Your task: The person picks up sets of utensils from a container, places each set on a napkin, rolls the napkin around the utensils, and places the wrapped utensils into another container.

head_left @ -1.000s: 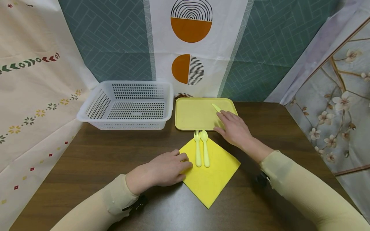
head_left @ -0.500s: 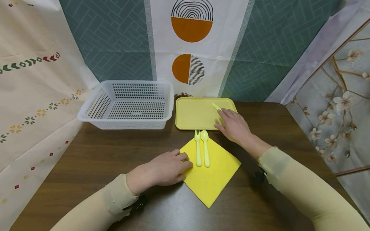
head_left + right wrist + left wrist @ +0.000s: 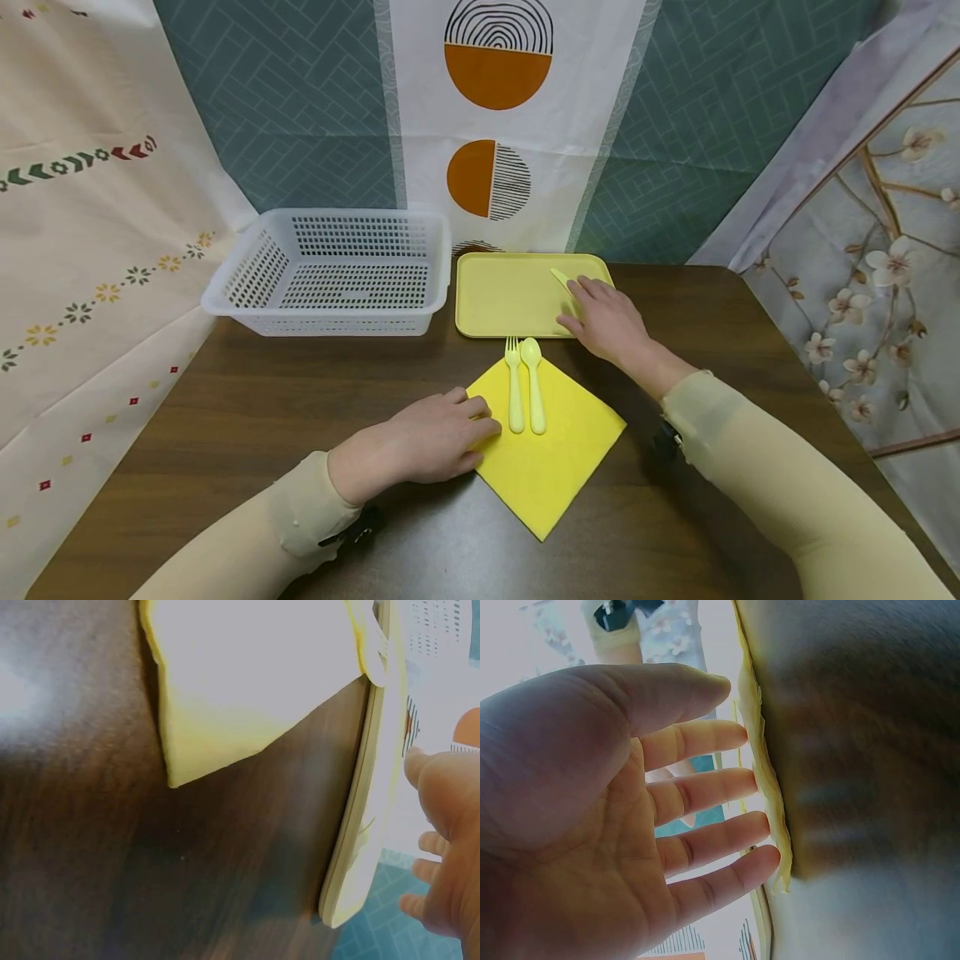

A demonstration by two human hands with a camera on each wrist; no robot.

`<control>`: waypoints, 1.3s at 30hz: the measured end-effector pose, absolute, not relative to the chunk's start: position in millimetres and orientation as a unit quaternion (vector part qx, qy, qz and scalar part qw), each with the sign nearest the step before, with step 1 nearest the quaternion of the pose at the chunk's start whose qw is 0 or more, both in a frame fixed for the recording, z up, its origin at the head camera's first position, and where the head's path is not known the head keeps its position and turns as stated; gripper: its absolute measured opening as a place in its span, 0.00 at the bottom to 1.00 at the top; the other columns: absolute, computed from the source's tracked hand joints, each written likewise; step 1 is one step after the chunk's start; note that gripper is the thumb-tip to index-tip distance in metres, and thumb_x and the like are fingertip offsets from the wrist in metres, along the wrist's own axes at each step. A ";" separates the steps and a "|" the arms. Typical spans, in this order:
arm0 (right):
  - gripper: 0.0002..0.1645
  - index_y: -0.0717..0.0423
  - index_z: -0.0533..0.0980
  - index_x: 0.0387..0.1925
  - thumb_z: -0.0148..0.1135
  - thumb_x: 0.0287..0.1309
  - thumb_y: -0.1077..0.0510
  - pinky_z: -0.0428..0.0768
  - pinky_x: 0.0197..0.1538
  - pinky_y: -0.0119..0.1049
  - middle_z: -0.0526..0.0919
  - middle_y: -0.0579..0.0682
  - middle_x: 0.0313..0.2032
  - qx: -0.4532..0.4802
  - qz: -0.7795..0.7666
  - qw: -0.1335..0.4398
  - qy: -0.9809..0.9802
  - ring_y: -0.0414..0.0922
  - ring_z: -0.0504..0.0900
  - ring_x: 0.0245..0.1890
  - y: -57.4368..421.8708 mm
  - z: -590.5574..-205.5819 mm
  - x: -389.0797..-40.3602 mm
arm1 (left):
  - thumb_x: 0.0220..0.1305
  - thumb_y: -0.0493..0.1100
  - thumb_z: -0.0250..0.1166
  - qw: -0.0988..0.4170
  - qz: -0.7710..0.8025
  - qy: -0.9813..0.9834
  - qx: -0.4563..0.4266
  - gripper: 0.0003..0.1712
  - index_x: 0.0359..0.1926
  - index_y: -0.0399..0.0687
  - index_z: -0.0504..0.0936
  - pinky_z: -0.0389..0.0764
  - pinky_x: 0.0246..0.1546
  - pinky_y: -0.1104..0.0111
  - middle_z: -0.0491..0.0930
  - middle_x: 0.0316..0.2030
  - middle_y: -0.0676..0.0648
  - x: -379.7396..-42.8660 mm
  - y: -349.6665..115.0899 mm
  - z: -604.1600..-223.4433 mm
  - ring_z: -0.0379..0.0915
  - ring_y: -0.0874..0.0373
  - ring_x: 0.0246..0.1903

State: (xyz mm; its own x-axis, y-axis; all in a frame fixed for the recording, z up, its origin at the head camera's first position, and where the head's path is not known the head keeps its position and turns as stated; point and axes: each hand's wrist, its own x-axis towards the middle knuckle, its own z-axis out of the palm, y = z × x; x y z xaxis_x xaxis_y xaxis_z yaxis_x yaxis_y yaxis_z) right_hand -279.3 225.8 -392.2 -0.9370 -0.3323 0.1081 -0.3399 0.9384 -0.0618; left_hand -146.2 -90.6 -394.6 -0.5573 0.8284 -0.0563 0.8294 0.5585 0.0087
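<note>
A yellow napkin lies turned like a diamond on the table. On it rest a pale yellow fork and a matching spoon, side by side, heads toward the tray. My left hand touches the napkin's left edge; in the left wrist view its fingers are nearly straight, tips at the napkin's edge. Over the right end of a yellow tray my right hand hovers, fingers spread and holding nothing. Beside its fingertips, a yellow knife lies on the tray, its near part hidden by the hand.
A white perforated plastic basket stands left of the tray at the back of the brown wooden table. Behind it hangs a patterned cloth, and more patterned cloth borders both sides.
My right hand has shifted slightly, its fingers lifting a little off the knife, while the right forearm swung slightly inward. My left hand, the napkin and the cutlery have stayed put.
</note>
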 end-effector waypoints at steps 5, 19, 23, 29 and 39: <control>0.45 0.65 0.59 0.85 0.60 0.83 0.43 0.59 0.81 0.64 0.60 0.68 0.82 0.160 0.039 0.038 -0.986 0.67 0.58 0.82 226.4 -392.7 -284.6 | 0.76 0.48 0.69 0.028 -0.011 0.882 0.470 0.17 0.62 0.54 0.86 0.79 0.47 0.62 0.82 0.54 0.50 -146.8 -90.5 -394.7 0.73 0.50 0.47; 0.46 0.66 0.56 0.86 0.57 0.85 0.42 0.54 0.83 0.62 0.56 0.68 0.84 0.126 0.056 0.022 -0.990 0.67 0.54 0.84 226.3 -398.3 -296.2 | 0.77 0.49 0.69 0.036 -0.016 0.884 0.466 0.19 0.64 0.54 0.86 0.80 0.50 0.61 0.82 0.56 0.49 -146.5 -89.7 -395.1 0.75 0.49 0.50; 0.46 0.66 0.56 0.86 0.57 0.85 0.42 0.54 0.83 0.62 0.57 0.68 0.84 0.119 0.055 0.016 -0.991 0.67 0.55 0.84 226.2 -398.9 -298.5 | 0.77 0.49 0.69 0.036 -0.017 0.884 0.466 0.18 0.64 0.54 0.86 0.80 0.50 0.61 0.82 0.56 0.49 -146.7 -89.8 -395.6 0.75 0.50 0.50; 0.46 0.65 0.58 0.85 0.57 0.84 0.40 0.61 0.79 0.64 0.62 0.68 0.81 0.102 0.046 0.013 -0.994 0.68 0.59 0.81 226.5 -399.3 -303.5 | 0.77 0.49 0.69 0.037 -0.015 0.884 0.466 0.19 0.64 0.54 0.86 0.80 0.50 0.61 0.82 0.56 0.49 -147.1 -89.6 -395.4 0.75 0.49 0.50; 0.45 0.64 0.62 0.83 0.55 0.84 0.37 0.70 0.72 0.67 0.69 0.68 0.75 0.073 0.034 -0.005 -0.997 0.68 0.67 0.72 230.6 -400.1 -309.3 | 0.77 0.48 0.69 0.032 -0.016 0.883 0.469 0.19 0.64 0.53 0.86 0.80 0.53 0.60 0.83 0.56 0.49 -147.0 -89.8 -396.4 0.75 0.49 0.51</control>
State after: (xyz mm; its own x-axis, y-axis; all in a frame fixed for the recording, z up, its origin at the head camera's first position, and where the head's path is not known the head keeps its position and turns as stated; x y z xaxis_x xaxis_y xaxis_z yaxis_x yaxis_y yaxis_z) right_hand -309.3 230.6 -400.1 -0.9893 -0.1460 -0.0041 -0.1454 0.9870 -0.0685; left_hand -147.0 -89.8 -396.4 -0.5584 0.8265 -0.0707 0.8286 0.5599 0.0016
